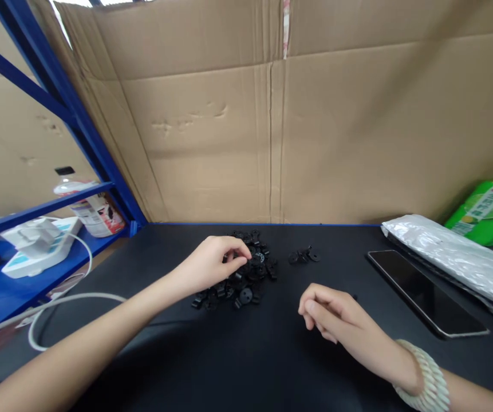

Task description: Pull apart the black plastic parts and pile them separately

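Note:
A heap of small black plastic parts [246, 274] lies in the middle of the black table [272, 355]. My left hand [212, 264] rests on the heap's left side, fingers pinched together on one of the black parts. My right hand [330, 317] lies on the table to the right of the heap, fingers curled inward; nothing shows in it. A pale beaded bracelet [426, 380] circles the right wrist. A few separate black parts [303, 256] sit apart, right of the heap.
A dark phone [426, 292] lies at the right, beside a silver foil bag [456, 257] and a green package [486, 209]. Cardboard sheets [272, 126] wall the back. At the left, a blue rack [48, 86] holds a white device [35, 243], a bottle [91, 209] and a white cable [57, 303].

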A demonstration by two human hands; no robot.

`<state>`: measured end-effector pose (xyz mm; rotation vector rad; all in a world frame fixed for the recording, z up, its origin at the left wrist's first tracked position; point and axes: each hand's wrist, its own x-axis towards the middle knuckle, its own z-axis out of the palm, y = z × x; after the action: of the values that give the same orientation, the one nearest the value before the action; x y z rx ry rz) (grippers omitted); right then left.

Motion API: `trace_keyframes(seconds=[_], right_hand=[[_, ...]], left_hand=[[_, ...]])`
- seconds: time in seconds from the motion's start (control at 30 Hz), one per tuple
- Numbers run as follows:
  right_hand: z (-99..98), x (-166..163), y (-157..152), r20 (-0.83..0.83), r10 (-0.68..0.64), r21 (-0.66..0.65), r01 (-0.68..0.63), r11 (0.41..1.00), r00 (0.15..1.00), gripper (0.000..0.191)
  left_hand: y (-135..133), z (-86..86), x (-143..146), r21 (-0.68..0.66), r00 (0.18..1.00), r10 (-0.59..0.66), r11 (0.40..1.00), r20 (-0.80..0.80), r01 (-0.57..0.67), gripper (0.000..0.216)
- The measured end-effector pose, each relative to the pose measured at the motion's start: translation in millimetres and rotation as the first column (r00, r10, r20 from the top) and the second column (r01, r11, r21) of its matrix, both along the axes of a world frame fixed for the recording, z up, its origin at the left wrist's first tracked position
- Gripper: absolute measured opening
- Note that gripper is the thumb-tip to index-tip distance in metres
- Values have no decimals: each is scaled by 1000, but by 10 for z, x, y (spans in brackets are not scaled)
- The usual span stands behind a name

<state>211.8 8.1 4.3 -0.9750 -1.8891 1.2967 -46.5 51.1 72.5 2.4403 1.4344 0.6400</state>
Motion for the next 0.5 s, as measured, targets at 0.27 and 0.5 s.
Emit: trace_keyframes(seconds=[0.27,0.5], right_hand=[[159,321,376,148,-244,362,177,915,959,25],[-68,633,869,411,-262,640,-71,765,873,21]], left_hand=[[-304,-364,291,191,985,-162,967,-64,172,24],[-654,-698,579,78,868,-496,865,-20,496,21]])
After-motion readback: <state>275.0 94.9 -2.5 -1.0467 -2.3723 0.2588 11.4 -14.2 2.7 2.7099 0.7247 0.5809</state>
